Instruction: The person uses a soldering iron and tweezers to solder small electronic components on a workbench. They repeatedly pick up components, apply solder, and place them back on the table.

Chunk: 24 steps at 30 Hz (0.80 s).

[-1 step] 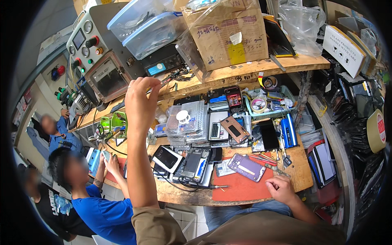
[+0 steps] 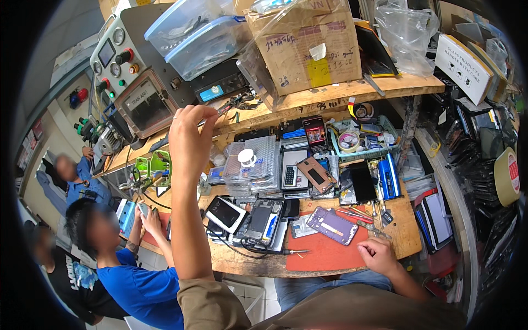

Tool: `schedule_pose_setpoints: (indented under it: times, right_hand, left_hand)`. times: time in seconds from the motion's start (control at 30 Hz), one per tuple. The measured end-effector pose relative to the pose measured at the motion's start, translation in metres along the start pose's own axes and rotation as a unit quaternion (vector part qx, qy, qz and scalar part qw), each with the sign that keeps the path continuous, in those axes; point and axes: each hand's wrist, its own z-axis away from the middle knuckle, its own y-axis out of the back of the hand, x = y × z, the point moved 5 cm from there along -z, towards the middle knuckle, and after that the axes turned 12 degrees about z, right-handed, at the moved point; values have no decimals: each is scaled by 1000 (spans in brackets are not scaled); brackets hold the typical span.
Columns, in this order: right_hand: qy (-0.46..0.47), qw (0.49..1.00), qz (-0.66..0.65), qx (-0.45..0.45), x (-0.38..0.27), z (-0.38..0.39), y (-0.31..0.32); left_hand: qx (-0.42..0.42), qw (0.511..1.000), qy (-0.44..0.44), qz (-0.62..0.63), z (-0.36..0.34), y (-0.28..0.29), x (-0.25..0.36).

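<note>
My left hand (image 2: 191,129) is raised high in front of the upper shelf, thumb and fingertips pinched together. Its tips overlap small dark tools (image 2: 237,102) on the shelf; whether they touch or hold one is hidden. My right hand (image 2: 378,255) rests at the near right of the orange mat (image 2: 319,257), its fingers curled in and nothing showing in them. Just beyond it lies a slim metal tool (image 2: 375,230). Left of that is a purple phone back panel (image 2: 333,225), lying tilted on the mat. A soldering iron (image 2: 286,252) with a black cable lies at the mat's left edge.
Stacked phones (image 2: 224,213), bubble-wrapped packs (image 2: 250,170) and a green basket (image 2: 379,144) crowd the bench. Above stand a cardboard box (image 2: 308,49), plastic tubs (image 2: 203,47) and a machine with gauges (image 2: 129,77). A co-worker in blue (image 2: 140,286) sits at left, holding a phone.
</note>
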Motion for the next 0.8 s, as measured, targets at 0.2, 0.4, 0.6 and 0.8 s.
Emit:
schedule_pose_setpoints:
  times: [0.2, 0.4, 0.6, 0.8]
  right_hand:
    - [-7, 1000, -6, -1, 2, 2, -5]
    - [29, 999, 4, 26, 4, 10, -16]
    - [-2, 999, -16, 44, 9, 15, -16]
    - [14, 999, -9, 33, 7, 11, -16]
  left_hand:
    - [-47, 998, 23, 20, -14, -4, -1]
    - [-117, 990, 80, -14, -43, -25, -12]
    - [-34, 997, 73, 6, -47, -9, -18]
    - [9, 998, 68, 4, -44, 10, -24]
